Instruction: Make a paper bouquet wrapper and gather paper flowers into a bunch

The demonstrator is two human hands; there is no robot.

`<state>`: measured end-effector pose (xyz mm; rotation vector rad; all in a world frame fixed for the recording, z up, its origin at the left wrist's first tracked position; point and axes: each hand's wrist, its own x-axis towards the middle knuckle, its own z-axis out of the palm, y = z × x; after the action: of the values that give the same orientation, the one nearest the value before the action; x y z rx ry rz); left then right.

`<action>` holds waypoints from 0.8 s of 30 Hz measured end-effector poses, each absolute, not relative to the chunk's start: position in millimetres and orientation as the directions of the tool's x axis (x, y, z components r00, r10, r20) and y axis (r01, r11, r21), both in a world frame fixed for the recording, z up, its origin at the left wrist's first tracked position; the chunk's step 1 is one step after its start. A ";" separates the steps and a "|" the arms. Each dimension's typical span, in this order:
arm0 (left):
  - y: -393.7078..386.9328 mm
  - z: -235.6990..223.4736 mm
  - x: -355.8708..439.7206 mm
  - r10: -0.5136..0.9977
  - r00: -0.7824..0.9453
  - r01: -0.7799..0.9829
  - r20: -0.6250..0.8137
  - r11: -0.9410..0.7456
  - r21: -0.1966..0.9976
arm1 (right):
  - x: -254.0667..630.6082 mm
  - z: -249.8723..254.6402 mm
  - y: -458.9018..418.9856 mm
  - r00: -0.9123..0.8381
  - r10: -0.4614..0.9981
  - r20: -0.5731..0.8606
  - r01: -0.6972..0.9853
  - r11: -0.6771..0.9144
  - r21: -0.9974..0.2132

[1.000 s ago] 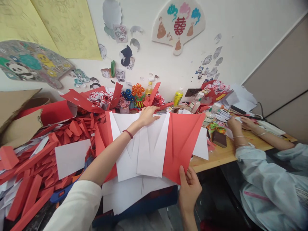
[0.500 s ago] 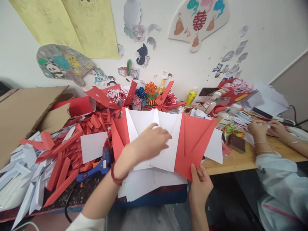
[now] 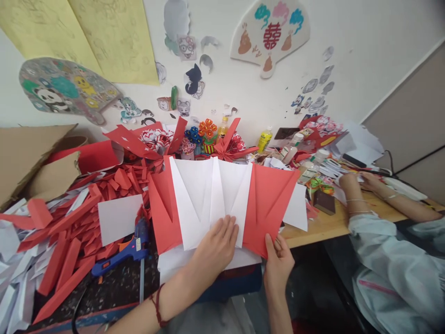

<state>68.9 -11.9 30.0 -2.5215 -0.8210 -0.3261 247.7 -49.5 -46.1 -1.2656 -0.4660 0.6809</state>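
In front of me a folded paper piece (image 3: 194, 190) is spread out, with two white panels in the middle and a red panel at either side, each creased in V-shaped folds. My left hand (image 3: 219, 243) lies flat on the lower part of the white panels, its fingers straight and holding nothing. At the lower right corner, my right hand (image 3: 279, 260) pinches the red panel (image 3: 269, 204) between thumb and fingers. Under the folded piece, white sheets (image 3: 170, 264) show along its lower edge.
To the left are a blue glue gun (image 3: 121, 255), a white sheet (image 3: 120, 218) and a heap of red folded strips (image 3: 69, 241). Paper flowers (image 3: 207, 132) and a yellow bottle (image 3: 264, 139) stand by the wall. At right, a co-worker's hands (image 3: 352, 183) work over the wooden table (image 3: 313, 227).
My left hand has come down from above the white panels and now rests flat on their lower part. My right hand keeps its pinch on the red corner. The view has shifted right.
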 end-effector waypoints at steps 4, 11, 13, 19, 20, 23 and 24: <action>-11.6 28.3 67.2 0.462 0.802 0.590 0.378 -0.709 -0.386 | 249.6 -42.4 -48.4 0.676 0.734 -0.063 -0.251 0.149 -0.956; -12.6 26.3 60.1 0.420 0.832 0.551 0.363 -0.708 -0.443 | 264.2 -43.1 -43.9 0.556 0.815 -0.164 -0.396 0.086 -0.914; -13.6 27.0 58.0 0.419 0.838 0.542 0.351 -0.712 -0.446 | 268.4 -42.7 -42.3 0.514 0.842 -0.166 -0.395 0.060 -0.917; -14.4 28.8 54.7 0.402 0.838 0.540 0.370 -0.713 -0.448 | 271.9 -29.9 -32.9 0.475 0.853 -0.219 -0.427 0.006 -0.904; -14.6 29.0 54.6 0.401 0.837 0.540 0.372 -0.714 -0.447 | 271.3 -26.8 -30.8 0.474 0.851 -0.227 -0.430 -0.002 -0.903; -15.5 29.1 54.3 0.404 0.838 0.539 0.367 -0.713 -0.448 | 268.9 -20.5 -24.8 0.487 0.825 -0.288 -0.443 -0.051 -0.895; -15.8 29.0 54.2 0.405 0.837 0.541 0.366 -0.710 -0.451 | 268.1 -20.1 -23.2 0.499 0.810 -0.307 -0.444 -0.066 -0.894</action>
<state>54.2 -15.8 29.0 -2.4579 -0.6920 -0.3245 268.1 -23.2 -20.1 -1.2574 -0.3721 1.0681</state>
